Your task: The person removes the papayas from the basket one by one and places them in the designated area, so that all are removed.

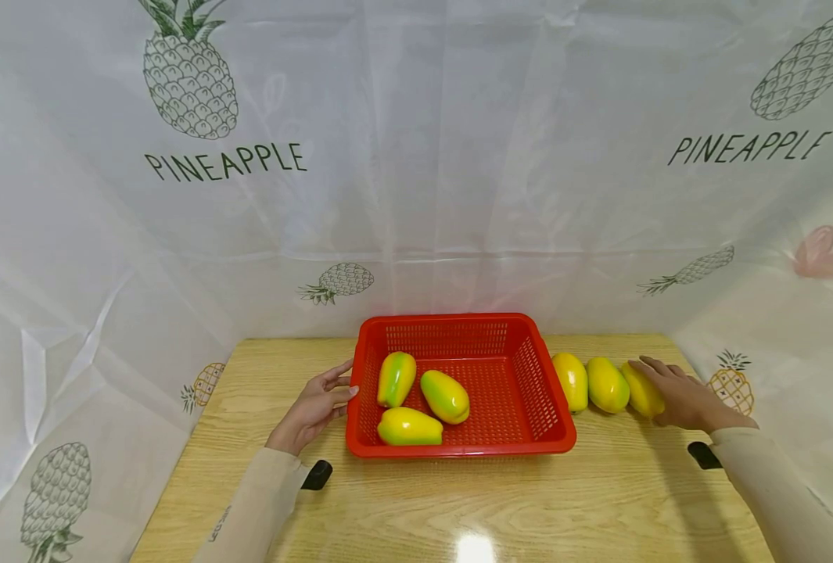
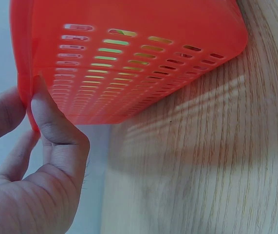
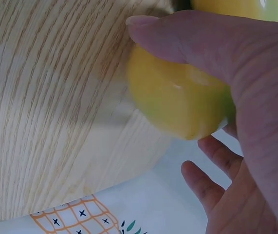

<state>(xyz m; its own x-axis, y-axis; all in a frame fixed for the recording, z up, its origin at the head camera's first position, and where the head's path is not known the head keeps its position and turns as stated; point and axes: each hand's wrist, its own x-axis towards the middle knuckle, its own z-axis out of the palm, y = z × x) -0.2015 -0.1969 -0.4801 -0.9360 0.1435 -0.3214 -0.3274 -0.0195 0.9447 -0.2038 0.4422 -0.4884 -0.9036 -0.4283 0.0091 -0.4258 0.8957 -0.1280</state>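
Note:
My left hand [image 1: 321,407] pinches the left rim of a red plastic basket [image 1: 458,451], thumb on one side and fingers on the other in the left wrist view. Inside the basket, toward its left, lie three yellow-green papaya-like fruits, one of them upright along the left wall [image 1: 396,379]. To the basket's right, several similar fruits stand in a row on the table. My right hand [image 1: 683,397] grips the rightmost papaya-like fruit [image 3: 177,97], its thumb across the top and fingers round the far side. That fruit appears to rest on the table.
The wooden table [image 1: 416,508] ends at the back against a white sheet [image 1: 444,195] printed with pineapples, which also hangs at both sides. Beside the basket's right wall sits one fruit [image 1: 571,381], with another [image 1: 608,385] between it and my right hand.

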